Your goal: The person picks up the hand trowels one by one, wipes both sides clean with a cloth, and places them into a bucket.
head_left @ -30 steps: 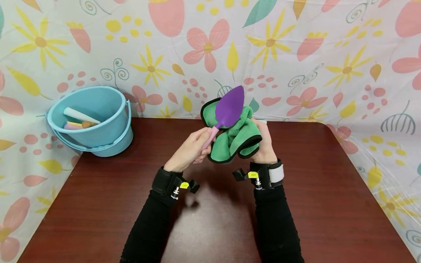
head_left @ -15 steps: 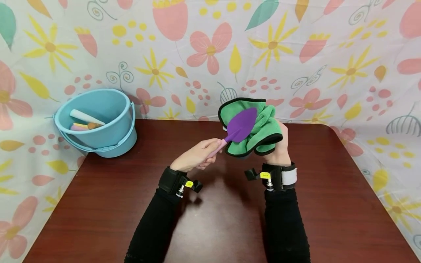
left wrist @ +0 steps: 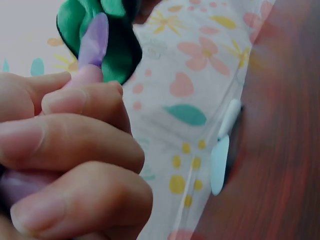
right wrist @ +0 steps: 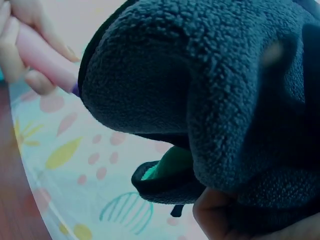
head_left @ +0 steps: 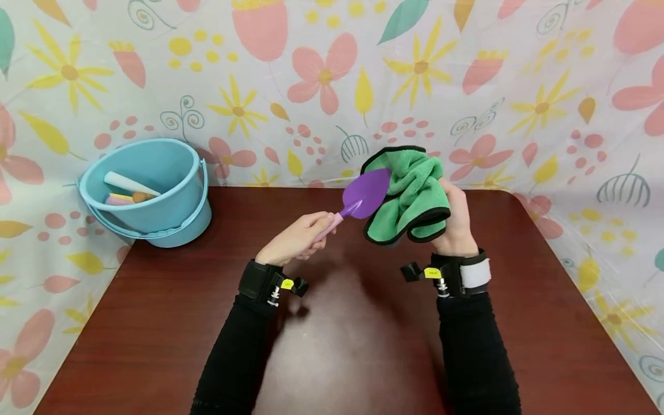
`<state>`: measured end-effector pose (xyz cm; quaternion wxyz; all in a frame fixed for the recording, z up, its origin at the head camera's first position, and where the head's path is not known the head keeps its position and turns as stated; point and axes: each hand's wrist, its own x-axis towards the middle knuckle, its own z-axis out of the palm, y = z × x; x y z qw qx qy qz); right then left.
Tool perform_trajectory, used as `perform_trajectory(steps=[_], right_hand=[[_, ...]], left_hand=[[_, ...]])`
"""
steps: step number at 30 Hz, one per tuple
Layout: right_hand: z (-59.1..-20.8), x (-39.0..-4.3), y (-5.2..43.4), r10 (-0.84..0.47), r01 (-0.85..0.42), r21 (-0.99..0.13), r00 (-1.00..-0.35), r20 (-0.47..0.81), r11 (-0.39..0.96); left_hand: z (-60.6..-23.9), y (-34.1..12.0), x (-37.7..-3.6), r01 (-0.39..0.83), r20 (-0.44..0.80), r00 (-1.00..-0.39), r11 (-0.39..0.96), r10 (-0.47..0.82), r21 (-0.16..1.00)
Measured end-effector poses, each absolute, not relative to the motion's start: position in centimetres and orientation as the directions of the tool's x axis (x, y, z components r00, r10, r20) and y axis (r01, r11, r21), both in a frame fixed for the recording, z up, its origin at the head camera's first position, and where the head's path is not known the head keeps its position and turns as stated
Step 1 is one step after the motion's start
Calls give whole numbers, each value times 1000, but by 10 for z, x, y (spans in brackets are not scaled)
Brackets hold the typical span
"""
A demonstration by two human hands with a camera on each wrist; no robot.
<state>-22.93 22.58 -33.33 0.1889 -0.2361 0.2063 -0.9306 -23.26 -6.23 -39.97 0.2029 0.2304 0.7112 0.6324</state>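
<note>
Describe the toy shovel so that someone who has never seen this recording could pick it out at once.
Start at the dark red table; above its middle, two hands are raised. The left hand grips a pale pink handle, and the shovel is the flat, pointed blade at its end, lying against the green cloth held by the right hand. It is the only purple thing in view.

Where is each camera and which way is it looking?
Head: worn on the head, looking forward and down at the table; both forearms, left hand and right hand show.
Left wrist: looks along curled fingers at the purple trowel.
Right wrist: close up against the green cloth; only a bit of palm shows.
All three share the trowel and cloth.
</note>
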Motion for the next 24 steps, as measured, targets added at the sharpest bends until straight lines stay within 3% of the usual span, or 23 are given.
perform_trajectory(steps=[6, 15, 21, 24], right_hand=[[-322, -228, 247, -443, 205, -575, -841, 311, -792], [-327, -221, 290, -343, 83, -731, -914, 214, -677], [-326, -215, 318, -350, 71, -808, -921, 172, -585], [-325, -211, 331, -353, 77, -830, -923, 150, -553]], left_hand=[[-398, -86, -238, 64, -28, -863, 164, 505, 984], [-354, -152, -237, 80, -81, -938, 438, 337, 895], [-310, -212, -238, 163, -13, -975, 756, 220, 634], [-287, -240, -237, 141, -8, -986, 850, 168, 508]])
